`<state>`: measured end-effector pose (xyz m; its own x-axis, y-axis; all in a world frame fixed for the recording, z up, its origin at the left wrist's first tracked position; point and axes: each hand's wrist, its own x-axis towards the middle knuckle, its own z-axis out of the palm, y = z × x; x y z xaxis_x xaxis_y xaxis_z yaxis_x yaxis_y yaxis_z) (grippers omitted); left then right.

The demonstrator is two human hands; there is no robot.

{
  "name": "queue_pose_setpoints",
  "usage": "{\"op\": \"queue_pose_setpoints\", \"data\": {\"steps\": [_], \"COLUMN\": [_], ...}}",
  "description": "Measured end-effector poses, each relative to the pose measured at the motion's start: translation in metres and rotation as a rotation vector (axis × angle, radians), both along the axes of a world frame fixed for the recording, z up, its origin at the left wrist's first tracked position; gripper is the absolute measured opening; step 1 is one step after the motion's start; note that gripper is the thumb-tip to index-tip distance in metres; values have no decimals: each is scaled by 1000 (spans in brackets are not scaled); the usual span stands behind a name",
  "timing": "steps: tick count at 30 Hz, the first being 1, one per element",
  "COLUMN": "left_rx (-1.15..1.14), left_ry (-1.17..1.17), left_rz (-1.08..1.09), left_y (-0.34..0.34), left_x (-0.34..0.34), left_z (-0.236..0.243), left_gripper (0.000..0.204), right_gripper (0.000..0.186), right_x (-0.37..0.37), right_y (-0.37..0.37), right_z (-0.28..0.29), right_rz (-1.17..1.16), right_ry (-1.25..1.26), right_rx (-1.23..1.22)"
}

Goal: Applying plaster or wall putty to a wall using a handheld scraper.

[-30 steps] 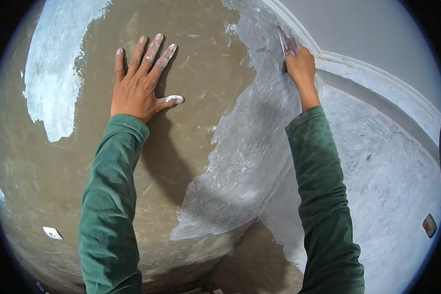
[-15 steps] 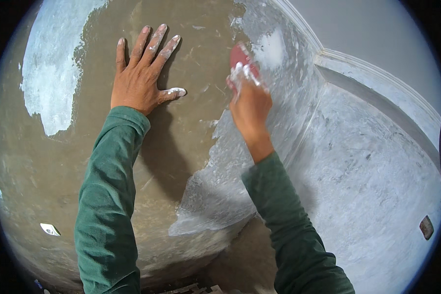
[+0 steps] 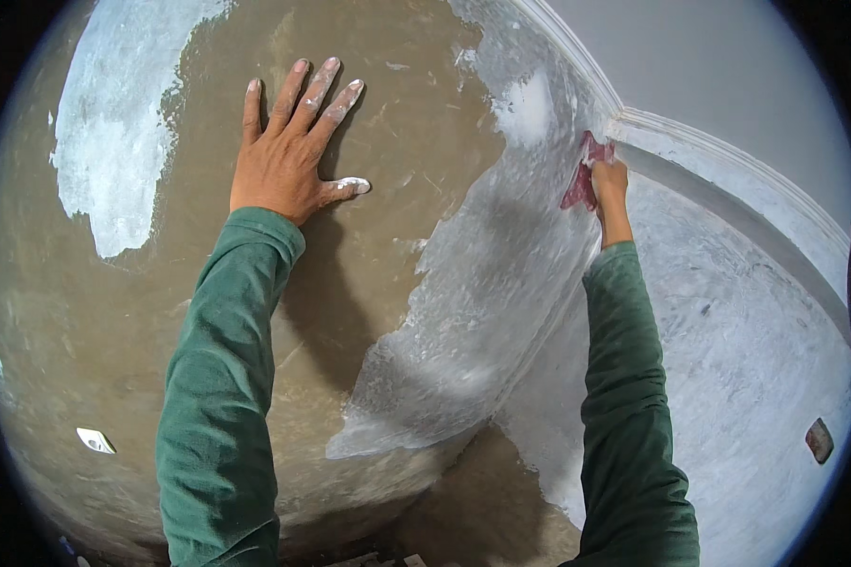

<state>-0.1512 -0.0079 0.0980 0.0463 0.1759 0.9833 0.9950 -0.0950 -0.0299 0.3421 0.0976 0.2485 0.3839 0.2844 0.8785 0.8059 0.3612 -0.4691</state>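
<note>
My left hand lies flat on the bare brown wall, fingers spread, white putty on its thumb and fingertips. At the wall corner, just below the ceiling moulding, my right hand grips a dark red putty spreader smeared with white. The spreader's blade is against the wall beside the corner; its exact tilt is hard to make out. A thin greyish-white putty coat covers the strip between brown wall and corner. Within it sits a thicker white dab. Another white putty patch is at the upper left.
White moulding runs along the ceiling edge above the right wall, which is coated whitish. A small white wall fitting is low on the left, and a dark recessed box at the far right.
My right hand has swept the spreader rightward and slightly down, from the edge of the brown area to the corner. My left hand stays flat on the wall; the view has shifted slightly.
</note>
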Motion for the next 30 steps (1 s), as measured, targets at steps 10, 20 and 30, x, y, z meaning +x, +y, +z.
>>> {"op": "queue_pose_setpoints", "data": {"steps": [10, 20, 30], "left_rx": [26, 18, 59], "left_ry": [-10, -6, 9], "left_rz": [-16, -13, -51], "left_y": [4, 4, 11], "left_x": [-4, -7, -6], "left_z": [-3, -6, -6], "left_gripper": [120, 120, 119], "right_gripper": [47, 42, 33], "right_x": [-107, -187, -210], "right_y": [-41, -79, -93], "right_z": [47, 13, -49], "right_rz": [42, 37, 106], "right_ry": [-146, -280, -524], "right_rx": [69, 8, 86]}}
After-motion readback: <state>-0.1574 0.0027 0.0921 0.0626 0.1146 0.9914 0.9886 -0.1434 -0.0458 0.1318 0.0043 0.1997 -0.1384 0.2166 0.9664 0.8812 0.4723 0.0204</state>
